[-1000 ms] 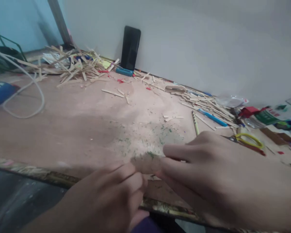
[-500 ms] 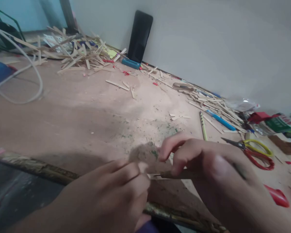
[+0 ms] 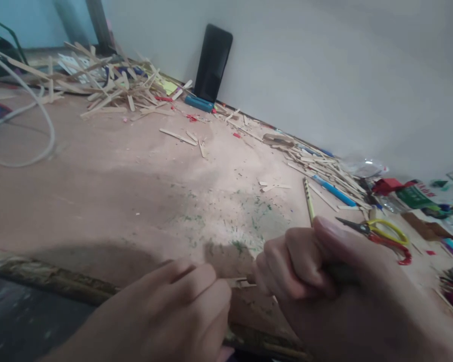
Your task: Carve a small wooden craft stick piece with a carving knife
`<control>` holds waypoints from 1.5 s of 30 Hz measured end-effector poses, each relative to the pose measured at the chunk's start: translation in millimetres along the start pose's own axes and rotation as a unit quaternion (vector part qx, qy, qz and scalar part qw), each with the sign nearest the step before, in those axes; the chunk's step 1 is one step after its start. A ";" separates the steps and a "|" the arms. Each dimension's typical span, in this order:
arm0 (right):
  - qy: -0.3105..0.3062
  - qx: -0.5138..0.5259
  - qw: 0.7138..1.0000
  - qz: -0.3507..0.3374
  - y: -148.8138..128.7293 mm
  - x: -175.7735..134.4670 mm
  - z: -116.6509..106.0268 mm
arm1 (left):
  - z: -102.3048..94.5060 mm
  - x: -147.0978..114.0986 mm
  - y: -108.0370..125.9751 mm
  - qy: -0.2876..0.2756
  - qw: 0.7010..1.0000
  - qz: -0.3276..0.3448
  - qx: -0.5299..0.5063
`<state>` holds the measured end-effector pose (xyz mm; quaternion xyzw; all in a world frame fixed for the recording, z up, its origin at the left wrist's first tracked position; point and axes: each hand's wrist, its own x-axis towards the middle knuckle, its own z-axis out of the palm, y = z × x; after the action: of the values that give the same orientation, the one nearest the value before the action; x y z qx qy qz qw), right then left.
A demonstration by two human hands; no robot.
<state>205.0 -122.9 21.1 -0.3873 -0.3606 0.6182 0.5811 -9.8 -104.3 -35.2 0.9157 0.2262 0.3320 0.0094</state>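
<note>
The left hand (image 3: 181, 304) is curling its fingers closed around a pale stick (image 3: 228, 282), and the stick's end is showing in the gap between the hands, near the front edge of the table (image 3: 109, 171). Opposite, the right hand (image 3: 305, 276) is making a tight fist around a brown piece (image 3: 251, 278), probably a tool's handle, though little of it is showing. Green shavings (image 3: 240, 246) are lying just beyond, and scissors (image 3: 387, 231) are resting beside the right hand.
</note>
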 end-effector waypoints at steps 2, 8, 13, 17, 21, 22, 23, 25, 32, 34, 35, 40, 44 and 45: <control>-0.001 0.002 1.000 -0.007 -0.5 2.1 -0.3 | 2.2 -4.7 1.2 0.008 1.000 0.008 0.013; -0.019 -0.008 1.000 0.009 -1.8 13.0 -1.4 | -1.1 -8.8 9.8 -0.069 0.997 -0.028 0.032; -0.023 -0.010 1.000 0.001 -2.2 12.2 -0.7 | -4.5 -2.5 10.7 -0.083 0.996 -0.032 0.021; -0.030 -0.014 0.999 -0.006 -5.8 10.4 0.5 | -5.6 -10.2 6.4 -0.084 0.996 -0.029 0.011; -0.033 -0.014 0.999 -0.003 -6.7 12.0 0.9 | -1.7 -16.1 1.1 -0.057 0.998 -0.013 -0.011; -0.035 -0.015 0.999 -0.005 -6.8 12.5 0.6 | -1.1 -15.9 0.2 -0.055 0.998 -0.009 -0.017; -0.036 -0.018 0.999 -0.006 -7.1 12.8 0.2 | -1.0 -15.1 -0.3 -0.055 0.998 -0.008 -0.022; -0.042 -0.028 0.999 -0.006 -8.0 12.8 -1.0 | -2.8 -12.3 0.2 -0.064 0.998 -0.013 -0.023; -0.044 -0.042 0.998 0.008 -8.8 9.6 -0.5 | -6.0 2.0 7.1 -0.098 0.995 -0.020 0.003; -0.035 -0.033 0.999 0.008 -8.0 9.1 2.3 | -4.4 5.5 7.8 -0.095 0.995 -0.019 0.004; -0.026 -0.026 0.999 0.010 -8.0 8.8 3.7 | -3.8 6.9 7.8 -0.093 0.995 -0.019 0.005; -0.005 -0.002 1.000 0.006 -11.5 4.5 2.5 | -3.8 8.8 7.7 -0.083 0.996 -0.022 0.004; -0.008 -0.005 1.000 0.006 -11.4 -2.7 -10.1 | -3.2 8.4 9.3 -0.079 0.997 -0.023 0.000; -0.005 -0.006 1.000 0.006 -10.2 -5.2 -14.2 | -2.8 8.6 9.9 -0.079 0.997 -0.023 -0.002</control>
<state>222.4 -127.5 24.3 -0.3896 -0.3646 0.6220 0.5731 -1.7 -109.9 -26.2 0.9335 0.2453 0.2588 0.0363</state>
